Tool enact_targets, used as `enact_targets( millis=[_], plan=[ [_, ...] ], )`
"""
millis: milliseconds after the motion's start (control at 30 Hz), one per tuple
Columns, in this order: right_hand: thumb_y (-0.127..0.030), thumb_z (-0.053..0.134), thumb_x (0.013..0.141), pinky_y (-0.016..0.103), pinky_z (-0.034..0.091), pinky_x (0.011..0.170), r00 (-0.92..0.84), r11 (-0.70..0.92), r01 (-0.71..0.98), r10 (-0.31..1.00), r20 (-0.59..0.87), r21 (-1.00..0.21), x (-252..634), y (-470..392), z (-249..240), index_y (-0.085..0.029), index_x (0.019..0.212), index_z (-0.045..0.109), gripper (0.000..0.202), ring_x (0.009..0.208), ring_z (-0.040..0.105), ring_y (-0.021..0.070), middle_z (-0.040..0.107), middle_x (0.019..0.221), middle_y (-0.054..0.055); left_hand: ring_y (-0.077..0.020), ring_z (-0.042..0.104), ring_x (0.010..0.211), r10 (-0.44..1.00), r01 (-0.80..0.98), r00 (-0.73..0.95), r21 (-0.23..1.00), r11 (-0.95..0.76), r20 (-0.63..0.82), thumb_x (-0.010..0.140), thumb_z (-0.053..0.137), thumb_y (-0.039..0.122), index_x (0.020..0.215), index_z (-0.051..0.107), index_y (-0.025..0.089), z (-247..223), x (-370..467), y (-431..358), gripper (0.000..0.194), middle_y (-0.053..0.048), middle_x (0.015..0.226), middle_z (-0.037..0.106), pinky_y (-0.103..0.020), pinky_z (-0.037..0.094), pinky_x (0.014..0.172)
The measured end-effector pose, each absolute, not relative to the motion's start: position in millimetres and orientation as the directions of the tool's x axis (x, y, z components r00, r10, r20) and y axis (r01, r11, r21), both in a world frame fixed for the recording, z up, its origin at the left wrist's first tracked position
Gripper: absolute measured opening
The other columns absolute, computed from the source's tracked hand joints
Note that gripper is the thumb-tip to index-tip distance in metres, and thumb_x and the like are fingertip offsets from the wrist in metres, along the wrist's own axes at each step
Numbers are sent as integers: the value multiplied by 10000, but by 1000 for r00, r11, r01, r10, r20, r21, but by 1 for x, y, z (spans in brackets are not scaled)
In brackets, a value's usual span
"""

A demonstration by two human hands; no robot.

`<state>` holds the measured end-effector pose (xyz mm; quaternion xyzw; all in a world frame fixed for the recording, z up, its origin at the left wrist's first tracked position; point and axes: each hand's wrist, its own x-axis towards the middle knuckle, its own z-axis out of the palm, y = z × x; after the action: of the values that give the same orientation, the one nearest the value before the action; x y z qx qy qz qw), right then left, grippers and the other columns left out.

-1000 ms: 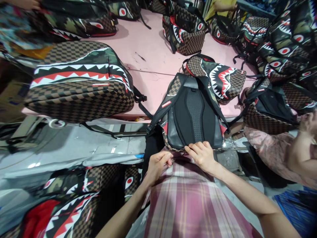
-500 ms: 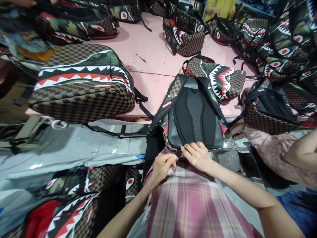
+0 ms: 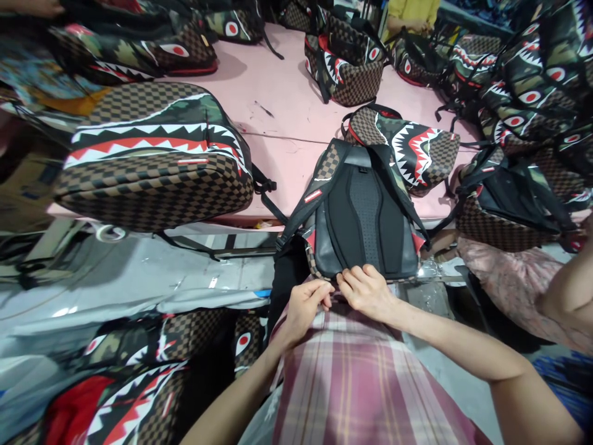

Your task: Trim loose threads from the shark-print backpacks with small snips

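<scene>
A backpack (image 3: 365, 210) lies with its black padded back panel and straps facing up, partly on the pink table and partly over my lap. At its bottom edge my right hand (image 3: 368, 292) has its fingers curled over the rim, gripping it. Just left of it, my left hand (image 3: 309, 306) is closed in a pinch close to the same edge; what is between its fingertips is too small to make out. Behind the backpack lies another bag (image 3: 419, 151) with a shark-mouth print.
A large checkered backpack (image 3: 157, 157) lies on the pink table (image 3: 278, 80) at the left. An open bag (image 3: 347, 68) stands farther back. Bags are piled at the right, beside a person's arm (image 3: 569, 278). More bags (image 3: 139, 395) lie low at the left.
My left hand has risen slightly, toward the backpack's edge, and my right hand has shifted slightly left. At the far left, the bag by another person has moved a little left.
</scene>
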<state>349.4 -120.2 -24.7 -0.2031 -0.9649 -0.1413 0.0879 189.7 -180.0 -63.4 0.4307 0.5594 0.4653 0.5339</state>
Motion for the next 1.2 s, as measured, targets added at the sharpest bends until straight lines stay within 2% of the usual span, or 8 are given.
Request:
enact_targets(
  millis=[167, 333, 467, 567, 667, 833, 967, 1200],
  plan=[
    [-73, 451, 844, 326, 301, 608, -911, 865, 413, 387, 146, 283, 339, -132, -24, -133, 772, 586, 164, 709, 473, 189, 585, 749, 74, -94, 464, 460, 992, 365, 118, 927, -92, 52, 816, 387, 272, 479, 479, 176, -66, 191, -182, 362, 2, 464, 514, -216, 338, 500],
    [-59, 473, 832, 318, 309, 599, -902, 874, 431, 409, 138, 226, 341, -125, -22, -151, 736, 570, 165, 682, 478, 181, 578, 704, 51, -113, 484, 493, 967, 433, 238, 882, -186, 87, 807, 395, 287, 514, 518, 191, -74, 183, -188, 332, -13, 498, 552, -226, 343, 530],
    [-189, 538, 850, 291, 361, 613, -726, 743, 667, 665, 176, -55, 365, -126, -23, -172, 909, 576, 73, 706, 530, 169, 602, 748, 25, -144, 577, 606, 928, 456, 318, 889, 30, -194, 747, 534, 359, 607, 611, 224, -85, 146, -187, 209, -7, 629, 652, -208, 405, 598],
    [-276, 566, 832, 252, 417, 632, -543, 553, 761, 829, 133, -338, 378, -143, -43, -169, 1101, 519, 293, 777, 586, 158, 637, 915, 42, -187, 621, 758, 939, 381, 64, 878, 290, -338, 691, 602, 429, 809, 657, 222, -97, 128, -168, 244, -36, 807, 690, -230, 448, 674],
    [-191, 507, 834, 233, 435, 611, -400, 425, 794, 904, 152, -434, 372, -165, -75, -179, 1103, 542, 272, 776, 609, 157, 642, 943, 45, -199, 630, 812, 923, 291, -121, 876, 385, -366, 747, 553, 482, 1014, 604, 169, -107, 141, -141, 415, -68, 885, 680, -269, 468, 715],
    [-142, 453, 835, 211, 421, 538, -176, 283, 855, 947, 270, -436, 354, -182, -102, -162, 1150, 549, 330, 684, 594, 136, 609, 869, 47, -198, 641, 764, 930, 307, -106, 878, 368, -352, 821, 443, 555, 1167, 495, 116, -113, 175, -124, 561, -107, 869, 663, -283, 490, 660],
    [-134, 464, 808, 205, 407, 521, -141, 232, 894, 958, 249, -384, 351, -186, -99, -148, 1216, 490, 408, 682, 570, 126, 580, 883, 48, -197, 641, 671, 868, 236, -92, 836, 495, -488, 840, 363, 589, 1209, 451, 80, -111, 185, -127, 635, -138, 868, 659, -296, 502, 557],
    [-302, 540, 765, 263, 361, 506, -239, 274, 921, 959, 156, -278, 331, -168, -104, -196, 832, 611, 144, 596, 546, 146, 598, 748, 9, -288, 636, 778, 877, 480, -154, 741, 470, -456, 802, 394, 516, 789, 603, 112, -111, 188, -121, 455, -130, 708, 657, -364, 495, 694]
  ],
)
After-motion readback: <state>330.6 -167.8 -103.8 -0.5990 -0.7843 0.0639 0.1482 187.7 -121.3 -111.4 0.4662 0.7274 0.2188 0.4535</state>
